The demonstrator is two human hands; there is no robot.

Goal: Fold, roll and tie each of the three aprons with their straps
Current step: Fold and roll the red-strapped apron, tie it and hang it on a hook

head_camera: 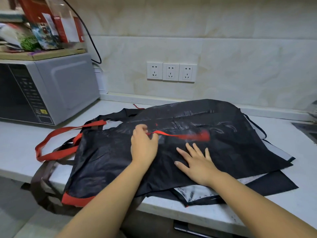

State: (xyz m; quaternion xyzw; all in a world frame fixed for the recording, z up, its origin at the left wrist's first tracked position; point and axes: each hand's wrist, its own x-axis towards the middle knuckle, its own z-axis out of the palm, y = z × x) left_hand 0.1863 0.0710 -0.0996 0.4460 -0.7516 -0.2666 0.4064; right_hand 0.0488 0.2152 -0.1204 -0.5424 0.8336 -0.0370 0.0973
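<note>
A person works at a kitchen counter point(17, 148) to the right of a microwave point(51, 90), where a stack of black aprons point(274, 182) lies spread flat, none yet folded, rolled or tied by the look of it. Nearest the microwave, a red loop point(51, 134) of the top apron point(103, 160) trails off the cloth toward the counter's front edge. Further right, the left hand point(143, 146) pinches a red strap point(180, 135) between thumb and curled fingers, at the strap's end nearer the microwave. From there the strap runs rightward across the black cloth, roughly along the counter, its far end blurred. Right again and nearer the person, the right hand point(195, 165) lies flat on the top apron with fingers spread, holding nothing, just beside the strap but not touching it. The hands are apart. The strap's long axis points away from the microwave, with the left hand already on it and the right hand closer to its loose end, which likely decides whether the strap is drawn clear before the first fold. Three sockets point(171, 72) sit on the wall behind, right of the microwave
</note>
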